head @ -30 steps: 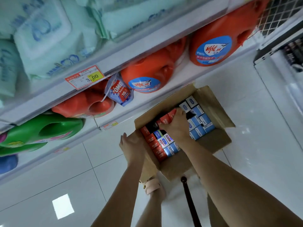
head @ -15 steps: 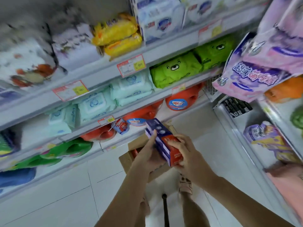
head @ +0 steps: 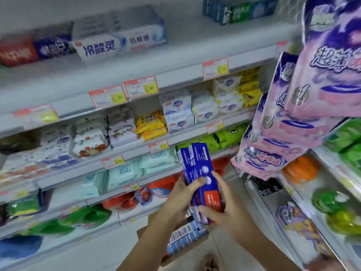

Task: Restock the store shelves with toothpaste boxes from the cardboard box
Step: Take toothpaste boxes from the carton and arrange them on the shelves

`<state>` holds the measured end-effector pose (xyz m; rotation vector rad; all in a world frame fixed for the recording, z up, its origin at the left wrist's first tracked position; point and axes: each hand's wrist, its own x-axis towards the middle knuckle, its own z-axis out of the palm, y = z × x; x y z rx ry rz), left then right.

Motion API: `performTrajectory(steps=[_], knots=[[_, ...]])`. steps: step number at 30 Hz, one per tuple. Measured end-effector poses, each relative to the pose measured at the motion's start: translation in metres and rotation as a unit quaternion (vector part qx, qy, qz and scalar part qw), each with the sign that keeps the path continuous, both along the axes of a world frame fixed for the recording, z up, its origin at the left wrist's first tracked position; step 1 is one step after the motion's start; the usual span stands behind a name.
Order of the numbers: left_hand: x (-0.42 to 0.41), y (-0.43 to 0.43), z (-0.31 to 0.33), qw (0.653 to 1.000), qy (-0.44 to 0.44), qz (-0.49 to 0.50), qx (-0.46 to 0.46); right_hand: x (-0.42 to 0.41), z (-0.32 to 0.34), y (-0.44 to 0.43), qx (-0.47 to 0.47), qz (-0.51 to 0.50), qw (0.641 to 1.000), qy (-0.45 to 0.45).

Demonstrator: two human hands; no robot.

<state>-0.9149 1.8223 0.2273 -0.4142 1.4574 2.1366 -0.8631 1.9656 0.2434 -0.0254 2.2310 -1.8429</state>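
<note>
I hold a bundle of blue-and-red toothpaste boxes (head: 201, 169) upright in front of the shelves. My left hand (head: 182, 194) grips the bundle's left side, thumb across the front. My right hand (head: 226, 208) clasps its lower right end. Below my hands the open cardboard box (head: 144, 234) sits on the floor with several blue toothpaste boxes (head: 185, 237) inside; my arms hide much of it. High up at the left, a shelf (head: 136, 61) carries toothpaste boxes (head: 119, 43) lying lengthwise.
Shelves ahead hold soap bars (head: 179, 112), wet wipes (head: 121, 173) and orange and green detergent jugs (head: 84, 216) low down. Pink-purple packs (head: 293, 118) hang at the right, over a side shelf (head: 316, 192). White tiled floor (head: 97, 253) lies below.
My view has swung up from the floor box to the higher shelves. Both hands have lifted the bundle of toothpaste boxes out of the carton and raised it, tilting it more upright.
</note>
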Motion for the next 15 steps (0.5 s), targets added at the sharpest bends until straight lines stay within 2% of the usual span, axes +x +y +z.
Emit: performTrajectory(steps=[2, 6, 9, 12, 15], knots=[[-0.002, 0.005, 0.019, 0.999, 0.0, -0.008, 0.038, -0.013, 0.013, 0.007, -0.012, -0.017, 1.0, 0.01], [-0.012, 0.012, 0.056, 0.996, -0.054, 0.015, 0.071, -0.031, 0.042, 0.025, -0.121, -0.053, 0.989, -0.067], [-0.019, 0.021, 0.073, 0.993, -0.066, 0.041, 0.091, -0.038, 0.054, 0.036, -0.225, -0.06, 0.966, -0.116], [-0.025, 0.027, 0.082, 0.996, -0.01, 0.042, 0.081, -0.042, 0.065, 0.043, -0.287, -0.055, 0.948, -0.128], [-0.029, 0.034, 0.096, 0.997, 0.058, -0.007, 0.047, -0.047, 0.079, 0.043, -0.248, -0.06, 0.962, -0.1]])
